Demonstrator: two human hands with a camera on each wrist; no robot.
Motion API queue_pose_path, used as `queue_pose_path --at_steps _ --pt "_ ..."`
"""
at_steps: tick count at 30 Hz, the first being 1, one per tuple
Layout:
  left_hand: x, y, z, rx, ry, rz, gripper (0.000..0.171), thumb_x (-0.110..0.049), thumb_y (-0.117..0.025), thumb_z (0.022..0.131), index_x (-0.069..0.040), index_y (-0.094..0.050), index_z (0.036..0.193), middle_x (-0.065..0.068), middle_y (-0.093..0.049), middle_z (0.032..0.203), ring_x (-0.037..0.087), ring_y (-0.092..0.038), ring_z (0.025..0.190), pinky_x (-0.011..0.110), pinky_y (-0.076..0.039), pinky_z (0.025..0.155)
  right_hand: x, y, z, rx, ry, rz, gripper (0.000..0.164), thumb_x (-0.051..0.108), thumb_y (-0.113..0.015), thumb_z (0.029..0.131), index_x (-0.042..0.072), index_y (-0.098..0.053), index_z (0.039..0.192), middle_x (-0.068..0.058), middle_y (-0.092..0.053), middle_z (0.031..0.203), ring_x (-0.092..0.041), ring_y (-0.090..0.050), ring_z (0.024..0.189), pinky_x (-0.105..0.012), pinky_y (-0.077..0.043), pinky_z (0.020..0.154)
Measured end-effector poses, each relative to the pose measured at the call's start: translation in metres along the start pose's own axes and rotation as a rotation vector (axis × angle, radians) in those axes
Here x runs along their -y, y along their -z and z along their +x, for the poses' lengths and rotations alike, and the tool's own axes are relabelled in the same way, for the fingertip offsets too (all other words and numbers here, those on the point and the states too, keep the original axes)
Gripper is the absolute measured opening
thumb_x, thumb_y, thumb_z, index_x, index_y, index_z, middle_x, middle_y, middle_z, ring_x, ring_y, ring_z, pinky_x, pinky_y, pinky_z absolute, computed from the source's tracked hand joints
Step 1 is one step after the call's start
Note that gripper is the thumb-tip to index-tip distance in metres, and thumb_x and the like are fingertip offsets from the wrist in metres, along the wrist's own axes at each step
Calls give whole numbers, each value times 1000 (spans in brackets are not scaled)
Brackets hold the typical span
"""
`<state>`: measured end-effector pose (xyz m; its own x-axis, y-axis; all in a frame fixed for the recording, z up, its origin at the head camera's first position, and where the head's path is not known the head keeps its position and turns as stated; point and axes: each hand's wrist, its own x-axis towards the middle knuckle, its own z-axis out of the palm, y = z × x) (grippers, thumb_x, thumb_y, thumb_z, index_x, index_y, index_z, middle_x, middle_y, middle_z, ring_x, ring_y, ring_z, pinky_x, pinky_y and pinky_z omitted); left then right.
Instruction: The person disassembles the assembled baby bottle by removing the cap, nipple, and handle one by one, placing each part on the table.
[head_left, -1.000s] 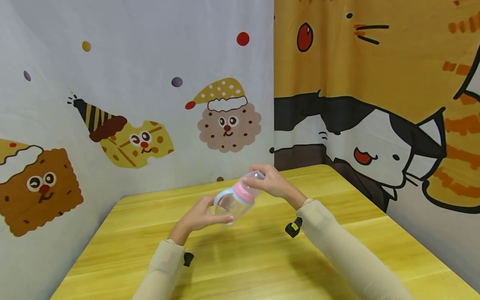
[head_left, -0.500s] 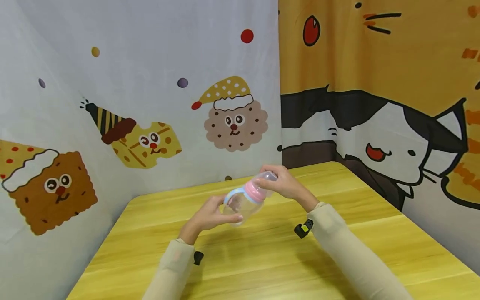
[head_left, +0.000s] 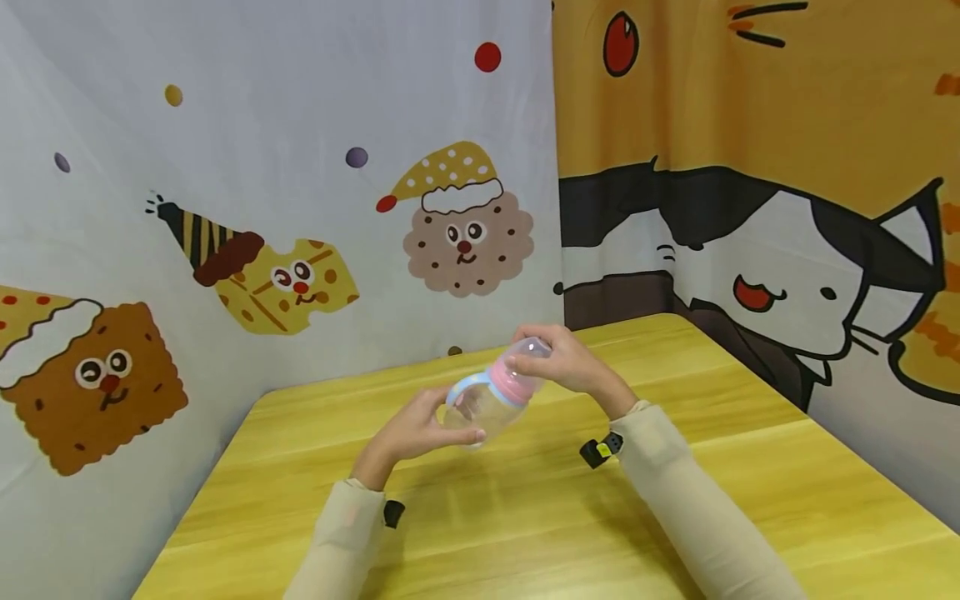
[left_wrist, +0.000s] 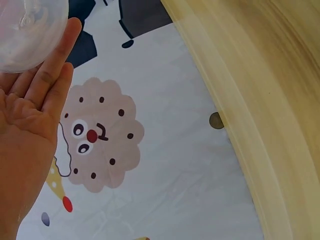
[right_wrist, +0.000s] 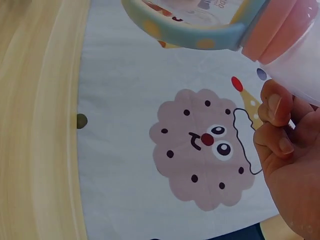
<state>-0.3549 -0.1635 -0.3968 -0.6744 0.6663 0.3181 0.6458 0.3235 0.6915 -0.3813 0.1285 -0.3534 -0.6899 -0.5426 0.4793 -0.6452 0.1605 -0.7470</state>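
Ahead of me, a baby bottle is up in the air over the yellow wooden desk, tilted, its base low to the left and its top leaning up to the right. The left hand grasps the lower body, thumb across the near face and fingers behind, just below the blue handle. The right hand grasps the clear cap, thumb close above the pink collar; from the right wrist, two of its fingers show bent. The cap sits over the collar, so I'd judge the step in hand to be working at the bottle's top while the left hand steadies it. Whether the cap is being fitted or freed, I can't tell. Either way, the next move seems to call for a firm lower grip and a straight pull or push along the bottle's slant, without squeezing the soft-looking body.
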Motion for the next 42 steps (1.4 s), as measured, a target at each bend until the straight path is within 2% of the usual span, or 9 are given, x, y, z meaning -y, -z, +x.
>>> queue_pose_path --at_steps 7,14,23,30,34,38,42 --pt "-2 4 -4 -20 43 -9 38 -27 -87 91 -19 -71 124 -4 -75 111 20 -69 104 47 -54 95 1 3 -4 -41 6 13 38 49 -74 96 11 -70 97 -8 -67 88 -26 -60 79 -35 -55 65" --pt "-4 8 -2 -38 21 1 39 -26 -87 91 -21 -71 126 -6 -75 113 18 -69 105 44 -55 95 5 13 -1 -76 46 -2 47 55 -74 95 9 -69 100 -7 -66 87 -23 -59 75 -33 -53 64" --pt "-4 6 2 -30 21 -3 39 -28 -85 92 -17 -73 126 -4 -76 115 19 -69 108 50 -52 99 9 21 -2 -124 12 -31 28 35 -76 96 10 -69 105 -9 -67 94 -26 -62 79 -34 -57 66" --pt "-3 8 1 -35 42 41 42 -31 -86 91 -17 -72 128 -1 -77 115 17 -70 105 45 -54 97 13 28 -11 -190 -2 -46 22 19 -77 95 6 -69 111 -13 -67 97 -26 -65 78 -33 -58 66" --pt "-2 8 4 -37 60 60 39 -34 -86 90 -20 -73 124 -6 -76 112 16 -69 103 41 -55 94 12 35 -13 -207 -3 -61 22 17 -76 95 6 -69 112 -13 -66 97 -24 -65 76 -32 -58 64" --pt "-2 9 3 -42 81 67 37 -35 -86 89 -20 -73 120 -6 -75 108 18 -68 101 42 -54 93 12 37 -12 -188 -11 -55 24 18 -76 96 6 -68 114 -14 -65 99 -25 -65 78 -33 -58 66" --pt "-2 9 0 -44 86 81 41 -37 -86 88 -17 -73 122 -5 -75 109 18 -69 102 43 -55 92 11 36 -10 -181 -5 -43 25 18 -76 95 5 -67 114 -14 -65 99 -26 -65 79 -33 -59 66"
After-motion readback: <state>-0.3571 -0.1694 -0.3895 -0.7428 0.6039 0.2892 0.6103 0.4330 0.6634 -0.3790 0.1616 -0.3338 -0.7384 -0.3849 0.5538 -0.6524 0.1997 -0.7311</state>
